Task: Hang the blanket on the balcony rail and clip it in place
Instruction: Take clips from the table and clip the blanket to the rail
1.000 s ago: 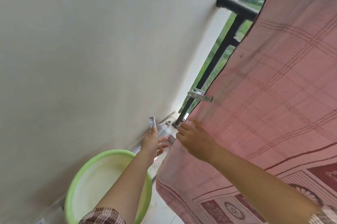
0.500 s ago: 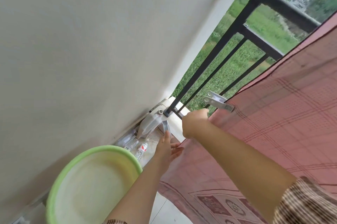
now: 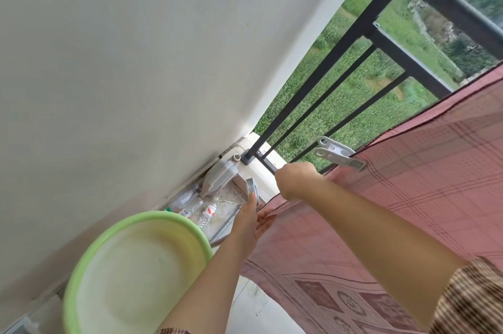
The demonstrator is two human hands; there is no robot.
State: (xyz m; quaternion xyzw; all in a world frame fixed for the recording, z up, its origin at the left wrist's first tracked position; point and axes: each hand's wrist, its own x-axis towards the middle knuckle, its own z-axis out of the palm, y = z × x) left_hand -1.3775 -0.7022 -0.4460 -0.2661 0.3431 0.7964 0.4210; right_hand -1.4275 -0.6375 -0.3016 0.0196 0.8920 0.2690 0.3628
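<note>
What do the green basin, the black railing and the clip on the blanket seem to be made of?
Green basin: likely plastic, smooth with a soft sheen, thick rolled rim.
Black railing: probably painted metal, straight square bars, matte.
Clip on the blanket: looks like pale moulded plastic, with holes in its handles.

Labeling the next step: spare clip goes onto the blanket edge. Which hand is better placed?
Left. The left hand pinches the spare clip right beside the blanket edge. The right hand is fisted on that edge, apparently holding it, near the attached clip, so it looks occupied.
</note>
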